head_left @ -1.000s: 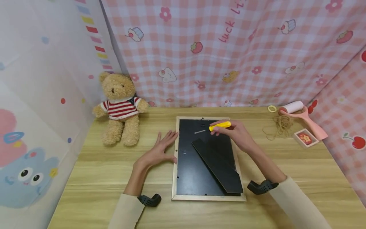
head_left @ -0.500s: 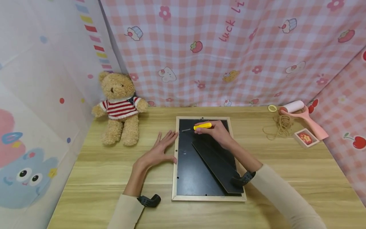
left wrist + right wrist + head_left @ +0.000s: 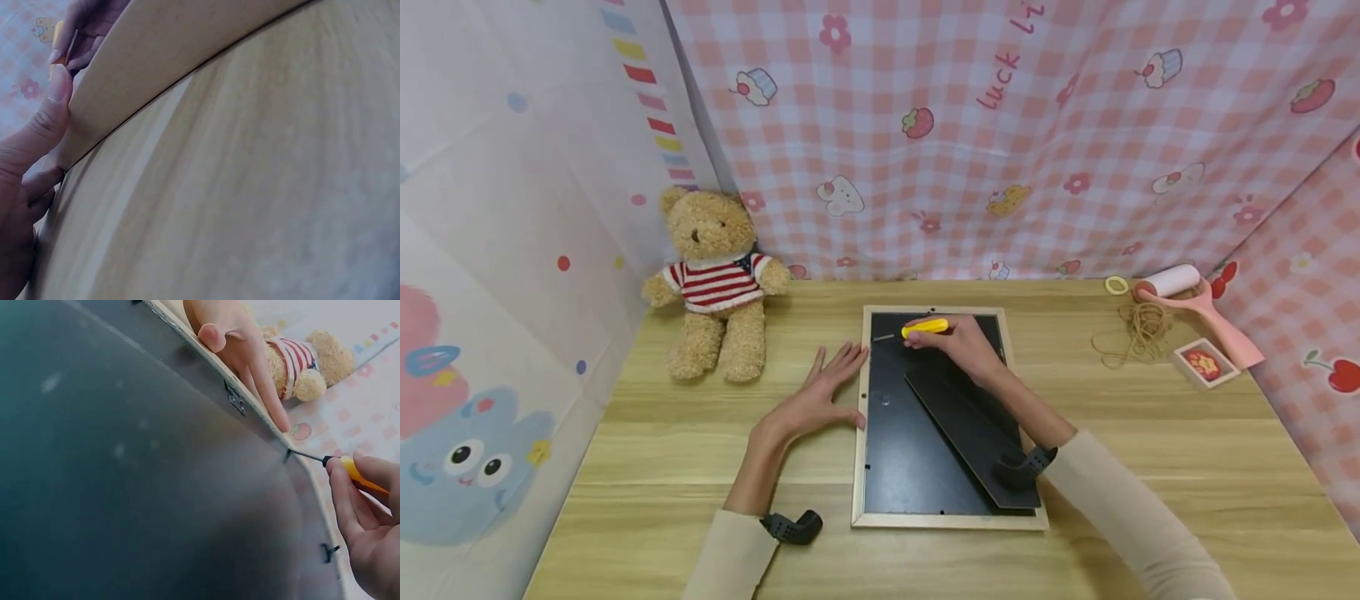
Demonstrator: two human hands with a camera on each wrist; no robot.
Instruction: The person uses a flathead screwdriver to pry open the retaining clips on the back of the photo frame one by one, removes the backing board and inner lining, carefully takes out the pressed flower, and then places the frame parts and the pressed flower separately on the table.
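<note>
A wooden picture frame [image 3: 859,467] lies face down on the table, its black back board [image 3: 891,454] and folded stand [image 3: 970,433] facing up. My right hand [image 3: 938,335] grips a yellow-handled screwdriver [image 3: 925,327] over the board's upper left part. In the right wrist view the screwdriver [image 3: 355,474] has its thin metal tip at a small clip by the frame's inner edge. My left hand [image 3: 841,377] lies flat on the table beside the frame's left side, fingers straight. The left thumb [image 3: 55,103] presses against the frame's edge [image 3: 175,44].
A teddy bear [image 3: 715,279] in a striped jumper sits at the back left. At the back right lie a pink lint roller [image 3: 1195,304], a heap of rubber bands [image 3: 1138,329] and a small square box [image 3: 1204,362]. Fabric walls close in three sides.
My right hand has carried the screwdriver leftward, from the top middle of the board to its upper left part. The left hand and the frame have stayed put.
</note>
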